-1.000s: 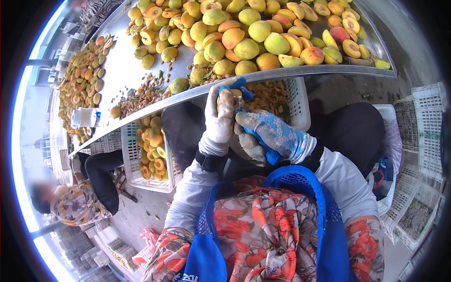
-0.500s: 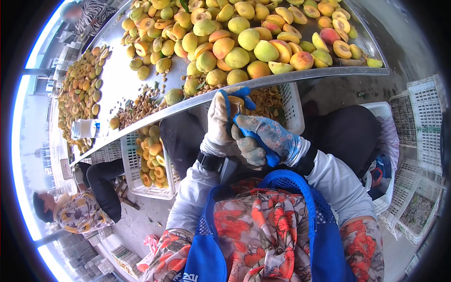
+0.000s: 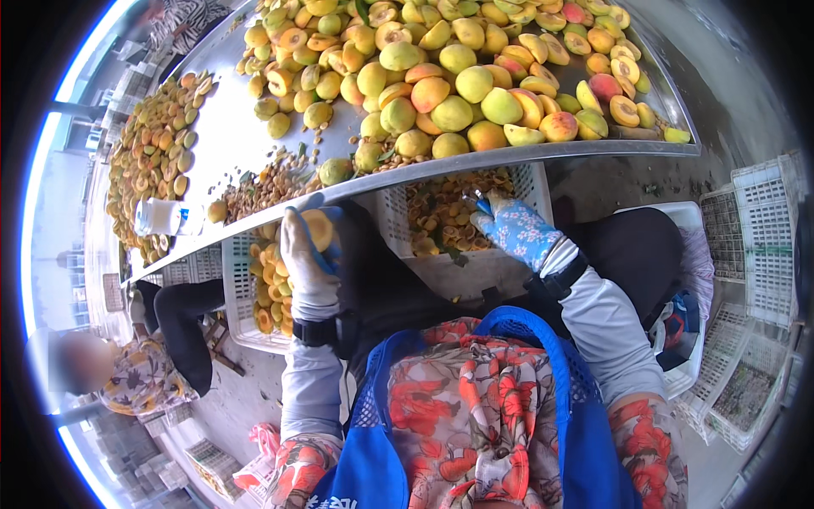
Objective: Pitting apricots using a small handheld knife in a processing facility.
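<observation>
My left hand (image 3: 310,254), in a pale glove, has a yellow peach half (image 3: 320,229) gripped in its fingers, cut face showing. It is over the white crate of peach halves (image 3: 270,293) below the table edge. To the right, my right hand (image 3: 519,229), in a blue flowered glove, is closed round a small tool (image 3: 480,202) with a blue part and a shiny tip; its exact kind is unclear. That hand is above the right side of a white crate (image 3: 536,191) holding pits and fruit scraps (image 3: 449,208).
The metal table (image 3: 229,127) bears a heap of whole and cut peaches (image 3: 458,81), loose pits (image 3: 271,180) and another peach pile (image 3: 153,161). A clear jar (image 3: 161,217) lies there. Another person (image 3: 161,365) sits at left. Stacked crates (image 3: 759,246) stand at right.
My hands were together at the table edge and have parted. The left moved left and down with the peach half; the right moved right, over the scrap crate.
</observation>
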`<state>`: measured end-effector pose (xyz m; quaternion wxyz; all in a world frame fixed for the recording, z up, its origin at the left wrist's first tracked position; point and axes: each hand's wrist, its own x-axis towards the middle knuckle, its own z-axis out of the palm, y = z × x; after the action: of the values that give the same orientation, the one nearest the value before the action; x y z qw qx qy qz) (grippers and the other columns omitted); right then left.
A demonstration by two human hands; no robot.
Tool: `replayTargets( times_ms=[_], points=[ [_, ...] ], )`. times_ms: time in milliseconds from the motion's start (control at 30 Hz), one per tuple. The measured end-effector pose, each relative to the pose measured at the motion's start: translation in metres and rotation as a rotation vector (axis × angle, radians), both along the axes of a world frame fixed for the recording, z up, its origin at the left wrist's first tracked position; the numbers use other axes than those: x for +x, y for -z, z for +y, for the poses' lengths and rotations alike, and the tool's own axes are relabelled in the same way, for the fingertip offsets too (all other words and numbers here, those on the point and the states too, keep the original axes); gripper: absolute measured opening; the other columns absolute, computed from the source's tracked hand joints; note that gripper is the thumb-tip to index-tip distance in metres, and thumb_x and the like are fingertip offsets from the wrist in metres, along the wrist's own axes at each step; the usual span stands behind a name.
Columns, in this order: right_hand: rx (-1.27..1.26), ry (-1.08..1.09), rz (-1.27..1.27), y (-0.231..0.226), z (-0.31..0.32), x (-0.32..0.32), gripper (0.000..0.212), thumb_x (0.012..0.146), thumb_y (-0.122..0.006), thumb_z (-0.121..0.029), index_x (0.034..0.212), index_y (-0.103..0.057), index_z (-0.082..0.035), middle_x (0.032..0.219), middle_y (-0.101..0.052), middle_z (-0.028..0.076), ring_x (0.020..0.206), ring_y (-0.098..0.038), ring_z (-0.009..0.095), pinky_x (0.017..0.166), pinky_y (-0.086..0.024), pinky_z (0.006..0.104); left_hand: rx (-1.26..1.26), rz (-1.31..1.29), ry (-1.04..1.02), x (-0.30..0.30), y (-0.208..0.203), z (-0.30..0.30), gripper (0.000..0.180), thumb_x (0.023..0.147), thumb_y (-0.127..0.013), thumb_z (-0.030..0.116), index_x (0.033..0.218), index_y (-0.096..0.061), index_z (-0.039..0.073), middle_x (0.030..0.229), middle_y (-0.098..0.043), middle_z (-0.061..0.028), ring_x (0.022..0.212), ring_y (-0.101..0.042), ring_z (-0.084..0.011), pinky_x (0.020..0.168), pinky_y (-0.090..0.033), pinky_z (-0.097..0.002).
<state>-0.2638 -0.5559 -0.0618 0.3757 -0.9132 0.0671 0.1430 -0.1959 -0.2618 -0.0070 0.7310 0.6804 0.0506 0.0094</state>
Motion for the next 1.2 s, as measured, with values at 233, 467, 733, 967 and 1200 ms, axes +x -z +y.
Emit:
replayTargets(
  times_ms=[233, 467, 733, 967, 1200],
  points=[
    [0.395, 0.145, 0.116, -0.097, -0.021, -0.051, 0.032, 0.093, -0.058, -0.033, 0.107, -0.054, -0.004, 0.068, -0.056, 0.006, 0.055, -0.054, 0.015, 0.051, -0.045, 0.0300, 0.279, -0.002, -0.216, -0.003, 0.026, 0.131, 0.029, 0.100, -0.049, 0.031, 0.113, -0.061, 0.009, 0.092, -0.065, -0.0023, 0.052, -0.047, -0.0041, 0.042, -0.036, -0.0183],
    [0.467, 0.550, 0.090, -0.148, -0.069, -0.143, 0.022, 0.092, -0.059, -0.020, 0.107, -0.052, -0.005, 0.070, -0.055, 0.004, 0.053, -0.053, 0.011, 0.047, -0.043, 0.0283, 1.000, 0.092, -0.126, -0.003, 0.100, 0.255, 0.053, 0.092, -0.063, 0.019, 0.137, -0.044, -0.002, 0.131, -0.054, -0.0195, 0.115, -0.057, -0.0267, 0.097, -0.045, -0.0356],
    [-0.252, -0.320, -0.061, 0.001, 0.041, -0.021, 0.023, 0.085, -0.057, -0.019, 0.097, -0.062, 0.000, 0.089, -0.065, 0.025, 0.086, -0.063, 0.042, 0.077, -0.050, 0.0498, 0.709, -0.478, -0.095, 0.015, 0.014, 0.089, 0.031, 0.091, -0.063, 0.005, 0.122, -0.060, 0.001, 0.116, -0.064, -0.0141, 0.106, -0.061, -0.0225, 0.095, -0.047, -0.0335],
    [-0.291, -0.164, 0.159, 0.058, 0.069, 0.025, 0.033, 0.083, -0.058, -0.019, 0.113, -0.065, -0.006, 0.101, -0.066, 0.024, 0.095, -0.064, 0.042, 0.085, -0.051, 0.0476, 0.715, -0.564, 0.088, 0.025, -0.003, 0.048, 0.030, 0.088, -0.065, 0.005, 0.119, -0.063, 0.002, 0.114, -0.064, -0.0163, 0.107, -0.062, -0.0260, 0.093, -0.048, -0.0335],
    [-0.239, -0.118, 0.123, 0.052, 0.058, 0.030, 0.047, 0.081, -0.056, -0.021, 0.125, -0.052, -0.005, 0.105, -0.064, 0.025, 0.099, -0.062, 0.040, 0.084, -0.050, 0.0483, 0.934, -0.533, 0.475, 0.113, -0.031, 0.006, 0.034, 0.088, -0.066, 0.024, 0.114, -0.065, 0.002, 0.104, -0.067, -0.0176, 0.094, -0.065, -0.0299, 0.084, -0.051, -0.0362]
  ],
)
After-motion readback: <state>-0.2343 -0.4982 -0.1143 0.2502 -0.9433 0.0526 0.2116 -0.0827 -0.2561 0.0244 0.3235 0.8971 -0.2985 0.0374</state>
